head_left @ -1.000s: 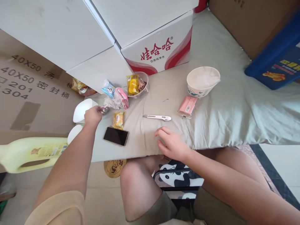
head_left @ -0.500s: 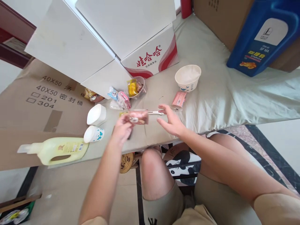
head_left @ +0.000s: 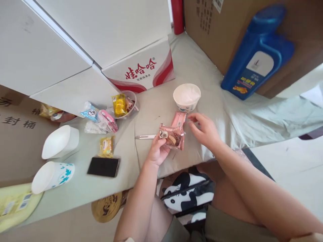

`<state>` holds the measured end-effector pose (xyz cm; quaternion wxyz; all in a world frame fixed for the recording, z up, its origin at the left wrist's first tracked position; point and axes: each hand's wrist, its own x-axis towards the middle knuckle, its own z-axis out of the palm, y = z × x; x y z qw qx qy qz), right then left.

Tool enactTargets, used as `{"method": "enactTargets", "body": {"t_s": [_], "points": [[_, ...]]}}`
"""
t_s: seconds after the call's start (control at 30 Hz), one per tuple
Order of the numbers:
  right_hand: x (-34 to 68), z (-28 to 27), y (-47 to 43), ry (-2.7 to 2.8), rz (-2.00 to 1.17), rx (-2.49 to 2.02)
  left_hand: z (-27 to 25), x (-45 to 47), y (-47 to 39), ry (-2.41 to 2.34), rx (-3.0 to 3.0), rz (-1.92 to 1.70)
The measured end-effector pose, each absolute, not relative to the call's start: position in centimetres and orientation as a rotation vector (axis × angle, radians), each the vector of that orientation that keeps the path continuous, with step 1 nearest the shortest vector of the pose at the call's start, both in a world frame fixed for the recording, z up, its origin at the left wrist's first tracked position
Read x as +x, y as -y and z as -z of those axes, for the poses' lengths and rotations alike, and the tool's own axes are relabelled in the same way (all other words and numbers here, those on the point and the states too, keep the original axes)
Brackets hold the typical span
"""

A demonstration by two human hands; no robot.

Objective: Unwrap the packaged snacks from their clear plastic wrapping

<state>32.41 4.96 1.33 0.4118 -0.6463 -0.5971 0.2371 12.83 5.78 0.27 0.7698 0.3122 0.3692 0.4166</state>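
Note:
My left hand (head_left: 158, 149) grips a pink wrapped snack packet (head_left: 173, 137) with a brown biscuit pictured on it, held above the cloth. Partly covered by it, a second pink packet (head_left: 178, 118) lies flat in front of a paper bowl (head_left: 187, 97). To the right of that packet hovers my right hand (head_left: 205, 131), holding nothing, thumb and fingers apart. A slim white knife or cutter (head_left: 145, 137) lies left of my left hand; its right end is hidden by the fingers.
A yellow packet (head_left: 107, 146) and a black phone (head_left: 104, 167) lie at left. Behind them are a plastic basket of snacks (head_left: 135, 105), a pink pouch (head_left: 108, 120) and a blue packet (head_left: 90, 112). Paper cup (head_left: 60, 175), white container (head_left: 60, 142) and blue jug (head_left: 252, 64) stand farther out.
My left hand has carried the pink packet rightward, over beside the other pink packet. My right hand has moved from the white tool toward the paper bowl. The view has shifted.

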Motion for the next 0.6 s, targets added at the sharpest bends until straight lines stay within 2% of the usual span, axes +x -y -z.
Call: {"method": "enactTargets", "body": {"t_s": [0.17,0.3,0.6], "points": [[33.3,-2.6,-9.1,1.889,-0.438,-2.049,-0.7,12.8,-6.4,-0.663,0.574,-0.856],[34.6,-2.8,-14.4,1.898,-0.421,-2.306,-1.0,11.9,-5.8,-0.58,0.481,-0.859],[37.2,-0.9,-23.6,1.528,-0.52,-2.16,-1.8,9.4,-5.7,-0.508,0.322,-0.882]]}}
